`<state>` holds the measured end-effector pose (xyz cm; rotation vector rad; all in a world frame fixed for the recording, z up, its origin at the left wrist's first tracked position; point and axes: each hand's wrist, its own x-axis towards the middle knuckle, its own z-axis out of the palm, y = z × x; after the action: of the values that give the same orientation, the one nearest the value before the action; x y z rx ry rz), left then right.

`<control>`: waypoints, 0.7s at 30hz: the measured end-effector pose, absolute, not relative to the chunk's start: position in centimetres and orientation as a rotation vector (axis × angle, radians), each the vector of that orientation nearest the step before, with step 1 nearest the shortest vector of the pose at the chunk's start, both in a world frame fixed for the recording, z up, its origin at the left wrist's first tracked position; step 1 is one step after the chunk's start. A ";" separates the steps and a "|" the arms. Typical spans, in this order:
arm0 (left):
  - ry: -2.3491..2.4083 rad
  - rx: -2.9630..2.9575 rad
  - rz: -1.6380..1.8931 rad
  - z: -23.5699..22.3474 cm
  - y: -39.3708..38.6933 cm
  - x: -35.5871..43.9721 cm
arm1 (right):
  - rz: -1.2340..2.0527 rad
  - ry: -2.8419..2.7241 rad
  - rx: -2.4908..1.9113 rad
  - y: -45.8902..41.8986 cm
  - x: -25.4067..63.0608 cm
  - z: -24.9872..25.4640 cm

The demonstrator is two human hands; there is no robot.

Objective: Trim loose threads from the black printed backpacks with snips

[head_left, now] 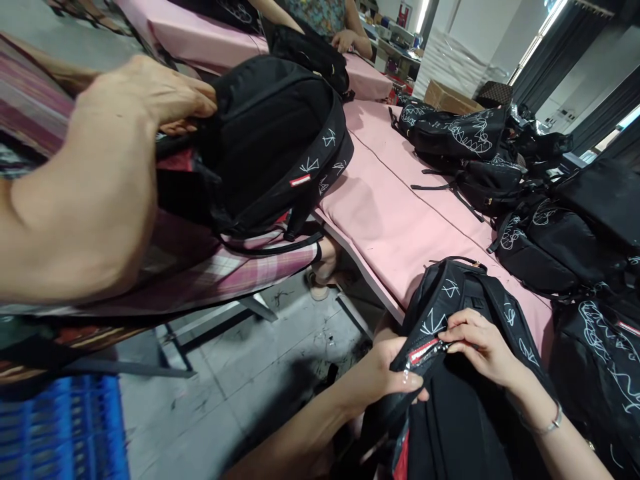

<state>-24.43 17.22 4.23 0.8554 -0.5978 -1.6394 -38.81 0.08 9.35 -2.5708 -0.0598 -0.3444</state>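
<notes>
A black backpack (470, 400) with white scribbled line drawings lies in front of me, its straps facing up. My left hand (395, 377) is closed around one shoulder strap (437, 310), thumb on top beside a red and white label (424, 351). Something clear and shiny glints around the label and near my thumb. My right hand (473, 343) wears a bracelet and is closed in a pinch at the label's upper end. A small dark, shiny bit shows at its fingertips; I cannot make out what it is.
Several black backpacks (560, 247) are heaped along the right of the pink-covered table (370, 200). At left a co-worker's arm (110, 160) reaches to another backpack (270, 133). Another person (345, 40) is across the table. A blue crate (65, 427) stands on the floor.
</notes>
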 end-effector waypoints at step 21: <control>-0.691 1.300 -0.923 6.0 17.2 -27.0 | -0.850 0.788 -2.401 6.9 -44.4 6.7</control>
<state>-27.02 17.21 5.98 1.2999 -0.6909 -0.9226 -44.45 6.91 6.72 -2.4013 0.7879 -0.8497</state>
